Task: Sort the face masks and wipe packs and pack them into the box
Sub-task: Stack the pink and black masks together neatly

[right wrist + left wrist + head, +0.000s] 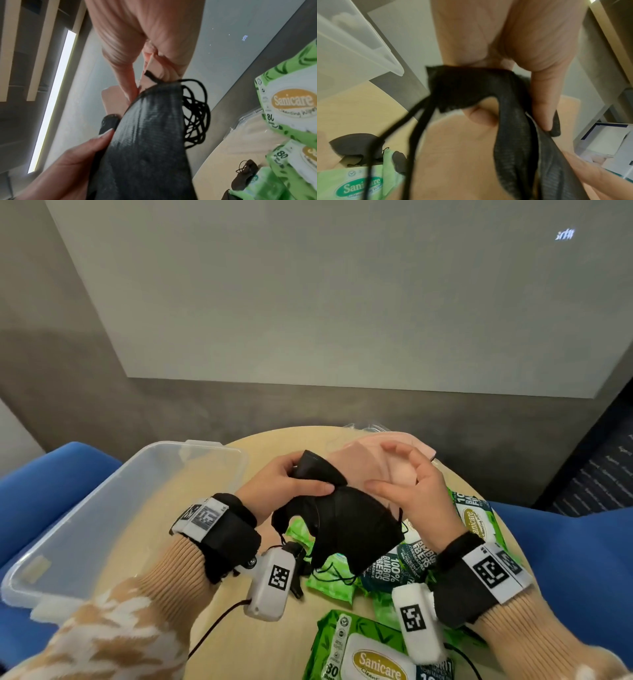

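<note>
Over the round table, my left hand (308,479) pinches a bunch of black face masks (349,525) at its top left corner, thumb in front; the ear loops dangle below. The left wrist view shows the thumb (544,108) pressing on the black fabric (462,88). My right hand (394,474) grips a stack of peach face masks (356,463) just behind the black ones, its thumb beside their upper edge. The right wrist view shows its fingers (126,81) pinching a peach mask (113,102) against the black masks (145,142). The clear plastic box (212,445) stands at the left.
Green Sanicare wipe packs lie in front (363,652) and at the right (476,518), with a dark teal bamboo pack (394,566) between. Another black mask (245,175) lies on a green pack. A clear lid (370,428) lies at the table's far edge. Blue chairs (565,559) flank the table (212,611).
</note>
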The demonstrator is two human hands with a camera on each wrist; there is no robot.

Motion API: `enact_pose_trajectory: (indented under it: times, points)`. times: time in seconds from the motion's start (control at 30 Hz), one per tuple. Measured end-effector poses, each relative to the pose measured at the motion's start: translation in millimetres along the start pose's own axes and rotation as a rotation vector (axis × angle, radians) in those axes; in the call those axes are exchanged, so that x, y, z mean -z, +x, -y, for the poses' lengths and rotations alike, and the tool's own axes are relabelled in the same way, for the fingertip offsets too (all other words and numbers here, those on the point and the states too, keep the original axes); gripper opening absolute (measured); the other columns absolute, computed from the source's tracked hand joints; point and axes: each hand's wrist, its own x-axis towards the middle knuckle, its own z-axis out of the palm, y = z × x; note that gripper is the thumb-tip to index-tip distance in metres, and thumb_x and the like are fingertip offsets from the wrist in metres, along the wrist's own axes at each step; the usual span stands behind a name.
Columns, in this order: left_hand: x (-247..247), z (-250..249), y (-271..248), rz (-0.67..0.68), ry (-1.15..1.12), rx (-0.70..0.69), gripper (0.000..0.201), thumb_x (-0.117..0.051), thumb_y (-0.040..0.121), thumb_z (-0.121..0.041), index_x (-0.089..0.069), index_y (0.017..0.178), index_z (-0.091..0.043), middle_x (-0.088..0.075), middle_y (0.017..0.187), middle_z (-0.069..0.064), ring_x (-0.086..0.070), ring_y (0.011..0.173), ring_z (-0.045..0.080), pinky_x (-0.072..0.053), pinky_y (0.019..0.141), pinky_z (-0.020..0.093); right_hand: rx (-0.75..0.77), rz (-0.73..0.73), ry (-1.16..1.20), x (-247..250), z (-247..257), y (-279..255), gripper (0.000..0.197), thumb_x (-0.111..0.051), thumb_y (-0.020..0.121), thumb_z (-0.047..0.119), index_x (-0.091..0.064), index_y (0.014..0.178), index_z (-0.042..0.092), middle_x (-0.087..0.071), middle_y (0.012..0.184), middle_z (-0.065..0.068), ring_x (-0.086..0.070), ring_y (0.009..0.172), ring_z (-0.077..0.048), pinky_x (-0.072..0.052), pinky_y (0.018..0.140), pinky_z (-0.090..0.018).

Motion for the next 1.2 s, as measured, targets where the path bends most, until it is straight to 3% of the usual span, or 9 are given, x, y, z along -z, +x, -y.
enact_pose_trajectory:
  times: [0.13, 0.2, 0.27, 0.47, 0.63, 0.77, 0.9, 1.03, 1.2]
  points:
    - [2, -3, -3, -0.071, -0.076, -0.043, 0.019, -0.066, 0.080, 0.002, -0.064, 0.092, -0.012, -0.072, 0.078, 0.002, -0.069, 0.072, 0.016, -0.057, 0.065, 0.025, -0.004, -0.020, 0.042, 9, -1, 2, 0.050, -0.076, 0.070, -0.004, -0.060, 0.104, 0.029, -0.063, 0.112, -0.005, -0.064, 0.086, -0.005, -0.053, 0.073, -0.021]
    - [2, -5, -4, -0.087, -0.091, -0.050, 0.018, -0.066, 0.081, 0.001, -0.063, 0.091, -0.014, -0.072, 0.076, 0.000, -0.069, 0.070, 0.015, -0.057, 0.063, 0.025, -0.025, -0.032, 0.053, 13, -2, 3, 0.049, -0.075, 0.072, -0.005, -0.060, 0.110, 0.022, -0.063, 0.107, -0.009, -0.058, 0.056, 0.005, -0.044, 0.049, -0.012]
    - [0, -7, -5, -0.090, -0.111, -0.048, 0.017, -0.065, 0.082, 0.001, -0.063, 0.091, -0.013, -0.071, 0.077, 0.002, -0.068, 0.068, 0.014, -0.056, 0.062, 0.024, -0.034, -0.050, 0.052, 15, -5, 4, 0.050, -0.074, 0.073, -0.004, -0.059, 0.114, 0.020, -0.064, 0.111, -0.011, -0.054, 0.048, 0.007, -0.041, 0.043, -0.011]
    - [-7, -10, -9, -0.021, -0.152, -0.034, 0.010, -0.063, 0.084, -0.011, -0.064, 0.095, -0.011, -0.072, 0.080, 0.003, -0.069, 0.071, 0.014, -0.056, 0.065, 0.023, 0.005, -0.015, 0.006, 17, -6, 3, 0.052, -0.075, 0.073, -0.002, -0.059, 0.111, 0.030, -0.062, 0.119, -0.003, -0.054, 0.053, 0.008, -0.041, 0.049, -0.008]
    - [-5, -19, -7, -0.051, -0.210, -0.029, 0.011, -0.055, 0.089, -0.014, -0.064, 0.095, -0.010, -0.069, 0.079, 0.004, -0.067, 0.073, 0.016, -0.055, 0.065, 0.025, 0.035, 0.049, -0.075, 18, -4, 3, 0.061, -0.077, 0.070, -0.003, -0.058, 0.112, 0.037, -0.059, 0.123, 0.012, -0.058, 0.099, -0.007, -0.048, 0.080, -0.022]
    - [-7, -31, -10, 0.010, -0.042, -0.087, 0.047, -0.061, 0.084, -0.047, -0.062, 0.090, 0.000, -0.063, 0.074, 0.006, -0.063, 0.068, 0.016, -0.052, 0.063, 0.025, 0.040, 0.130, -0.139, 16, 0, 3, 0.067, -0.078, 0.068, -0.005, -0.055, 0.118, 0.032, -0.055, 0.128, 0.011, -0.050, 0.122, -0.006, -0.040, 0.103, -0.025]
    - [-17, -38, -12, -0.023, 0.321, -0.315, 0.027, -0.069, 0.082, -0.030, -0.071, 0.093, -0.005, -0.063, 0.063, -0.014, -0.057, 0.059, -0.002, -0.043, 0.058, 0.011, 0.078, 0.215, -0.217, 12, 5, 3, 0.068, -0.079, 0.067, -0.005, -0.054, 0.121, 0.028, -0.056, 0.127, 0.011, -0.048, 0.118, 0.007, -0.035, 0.101, -0.012]
    - [-20, -29, -2, 0.012, 0.762, -0.434, 0.031, -0.082, 0.069, -0.029, -0.073, 0.099, -0.028, -0.071, 0.080, -0.008, -0.063, 0.071, 0.005, -0.052, 0.074, 0.026, 0.061, 0.266, -0.191, 7, 8, 1, 0.071, -0.081, 0.064, -0.004, -0.056, 0.119, 0.033, -0.055, 0.125, 0.022, -0.049, 0.121, 0.001, -0.038, 0.104, -0.021]
    - [-20, -21, 2, -0.005, 0.781, -0.410, 0.027, -0.083, 0.063, -0.033, -0.072, 0.088, -0.030, -0.070, 0.078, -0.007, -0.064, 0.073, 0.011, -0.053, 0.073, 0.033, 0.063, 0.289, -0.093, 8, 8, -1, 0.061, -0.081, 0.069, 0.003, -0.057, 0.118, 0.031, -0.056, 0.124, 0.018, -0.051, 0.116, 0.007, -0.040, 0.100, -0.017]
